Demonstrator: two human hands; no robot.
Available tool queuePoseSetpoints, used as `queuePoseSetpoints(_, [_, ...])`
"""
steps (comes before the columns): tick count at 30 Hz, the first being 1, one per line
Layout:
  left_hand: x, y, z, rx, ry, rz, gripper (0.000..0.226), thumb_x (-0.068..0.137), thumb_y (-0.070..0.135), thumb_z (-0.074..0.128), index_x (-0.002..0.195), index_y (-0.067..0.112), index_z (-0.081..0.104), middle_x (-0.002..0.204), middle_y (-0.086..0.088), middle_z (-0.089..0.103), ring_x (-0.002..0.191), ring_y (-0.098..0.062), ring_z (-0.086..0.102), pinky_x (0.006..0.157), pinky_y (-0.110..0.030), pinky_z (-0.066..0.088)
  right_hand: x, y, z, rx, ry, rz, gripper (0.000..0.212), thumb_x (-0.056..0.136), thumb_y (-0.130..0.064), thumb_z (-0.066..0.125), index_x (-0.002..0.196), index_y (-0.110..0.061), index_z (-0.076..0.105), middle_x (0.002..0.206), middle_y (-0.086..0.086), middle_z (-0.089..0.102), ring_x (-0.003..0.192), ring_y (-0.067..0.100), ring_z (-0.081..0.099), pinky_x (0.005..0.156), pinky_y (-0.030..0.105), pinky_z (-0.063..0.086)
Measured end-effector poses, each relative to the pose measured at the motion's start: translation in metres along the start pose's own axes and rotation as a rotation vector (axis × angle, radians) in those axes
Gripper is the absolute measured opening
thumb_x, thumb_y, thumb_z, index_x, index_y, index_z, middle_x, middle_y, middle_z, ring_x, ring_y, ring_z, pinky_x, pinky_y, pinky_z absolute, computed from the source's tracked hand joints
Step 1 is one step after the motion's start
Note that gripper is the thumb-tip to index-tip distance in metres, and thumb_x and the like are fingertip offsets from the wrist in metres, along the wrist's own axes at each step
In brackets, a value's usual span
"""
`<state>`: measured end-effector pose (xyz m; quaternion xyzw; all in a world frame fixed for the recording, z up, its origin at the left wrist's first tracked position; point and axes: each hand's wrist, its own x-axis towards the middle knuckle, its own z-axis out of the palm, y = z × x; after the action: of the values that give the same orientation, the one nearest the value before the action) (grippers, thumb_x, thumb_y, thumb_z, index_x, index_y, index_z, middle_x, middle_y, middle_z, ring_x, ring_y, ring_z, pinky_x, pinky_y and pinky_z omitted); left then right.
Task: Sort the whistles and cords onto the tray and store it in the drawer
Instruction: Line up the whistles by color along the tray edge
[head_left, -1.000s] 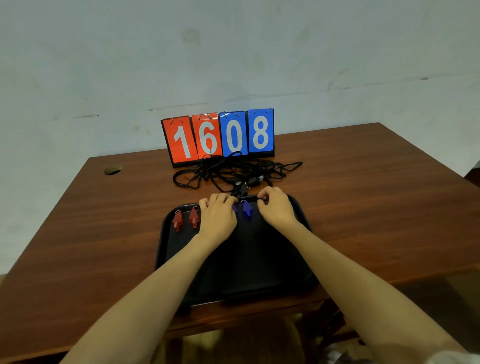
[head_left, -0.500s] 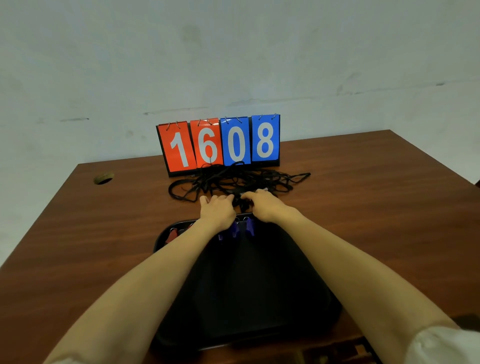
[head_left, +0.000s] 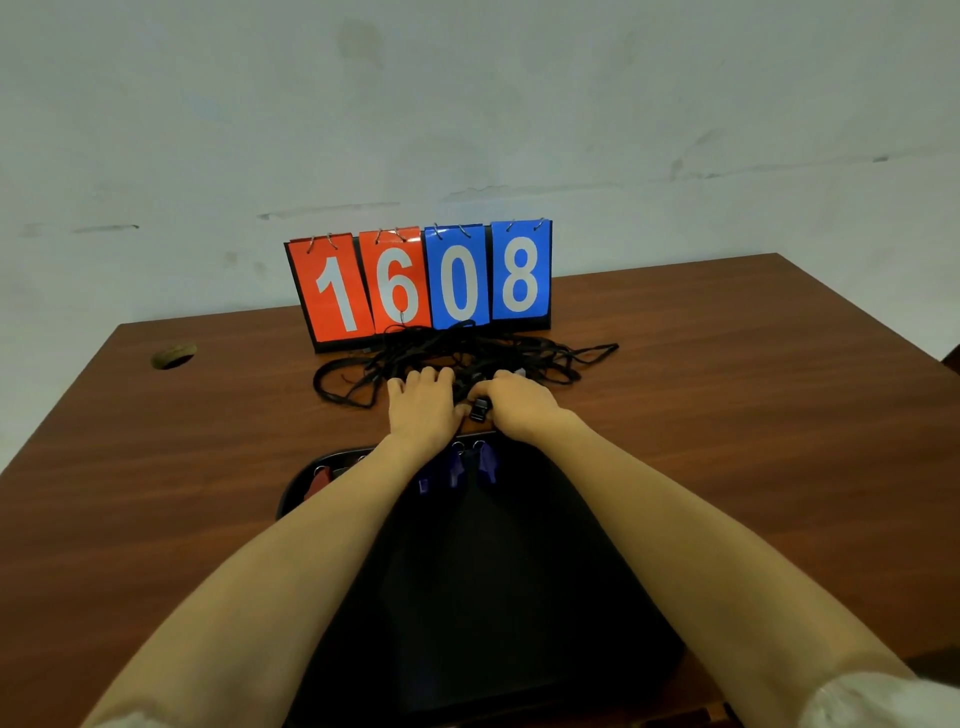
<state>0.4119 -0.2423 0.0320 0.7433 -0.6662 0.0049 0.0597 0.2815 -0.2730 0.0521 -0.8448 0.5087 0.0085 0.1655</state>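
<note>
Both hands have moved up-frame, off the tray (head_left: 296, 488) and onto the worktop (head_left: 727, 441). At centre frame, black cords (head_left: 545, 353) lie tangled: limp, light, best lifted by a clip (head_left: 480, 410). Left hand (head_left: 422, 402) curls into cords; right hand (head_left: 519, 402) pinches the clip. Whistles (head_left: 485, 462) sit at the tray's far edge.

Head cam, fwd-down, close over table (head_left: 753, 415)
</note>
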Motion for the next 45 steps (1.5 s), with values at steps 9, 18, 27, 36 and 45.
queuePoseSetpoints(9, [0.003,-0.004,-0.004,-0.020,-0.057,-0.070,0.028,0.096,0.015,0.044,0.120,0.012,0.056,0.123,-0.011,0.055,0.116,-0.031,0.050,0.103,-0.044,0.029,-0.005,0.002,0.003,0.033,0.014,-0.028,0.057,0.090,0.009,0.042,0.136,-0.024,0.050,0.139,0.012,0.041,0.124,0.034,0.046,0.094,0.041,0.045])
queuePoseSetpoints(18, [0.016,-0.015,-0.024,-0.065,0.250,-0.132,0.034,0.088,0.029,0.062,0.118,0.014,0.060,0.124,-0.015,0.042,0.119,-0.034,0.035,0.096,-0.042,0.033,-0.005,0.005,0.005,0.081,0.012,-0.012,0.052,0.091,0.006,0.046,0.134,-0.023,0.051,0.140,0.011,0.039,0.121,0.033,0.049,0.095,0.040,0.048])
queuePoseSetpoints(27, [0.019,-0.016,-0.005,0.237,0.230,0.293,0.018,0.081,0.015,0.067,0.098,0.018,0.071,0.105,-0.007,0.056,0.104,-0.029,0.049,0.087,-0.039,0.040,0.000,0.010,0.010,0.131,0.034,-0.017,0.048,0.092,0.000,0.048,0.134,-0.023,0.051,0.142,0.009,0.039,0.122,0.031,0.048,0.098,0.041,0.046])
queuePoseSetpoints(36, [0.028,0.007,-0.007,-0.587,-0.107,0.071,0.054,0.093,0.012,0.048,0.143,0.008,0.030,0.140,-0.014,0.043,0.126,-0.028,0.045,0.100,-0.033,0.038,0.001,0.014,0.011,0.139,0.044,-0.029,0.045,0.093,-0.006,0.050,0.135,-0.021,0.050,0.146,0.011,0.035,0.125,0.033,0.045,0.100,0.044,0.044])
queuePoseSetpoints(45, [0.046,-0.004,-0.008,-0.119,-0.297,0.283,0.054,0.096,0.014,0.044,0.147,0.024,0.029,0.149,-0.010,0.031,0.135,-0.032,0.028,0.110,-0.046,0.032,0.001,0.015,0.011,0.140,0.035,-0.032,0.044,0.094,-0.007,0.050,0.135,-0.022,0.050,0.150,0.011,0.031,0.131,0.032,0.039,0.099,0.041,0.043])
